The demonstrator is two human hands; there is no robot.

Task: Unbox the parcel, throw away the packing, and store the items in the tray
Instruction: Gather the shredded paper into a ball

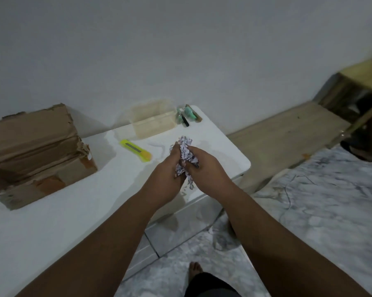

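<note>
My left hand [166, 168] and my right hand [204, 166] are pressed together around a crumpled wad of printed packing paper [186, 150], just above the white table's [52, 221] right part. Paper sticks out above and below the fingers. The torn-open brown cardboard parcel [35, 155] lies on the table at the left, its flaps ragged. A clear plastic tray [154, 121] stands at the table's far edge by the wall and looks empty. Small green and black items [187, 115] lie beside the tray on its right.
A yellow box cutter [135, 150] lies on the table between the parcel and my hands. The table's right corner [246, 162] is close to my right hand. Marbled floor tiles, a wooden ledge [287, 133] and wooden furniture [356, 91] lie to the right. My foot [194, 271] shows below.
</note>
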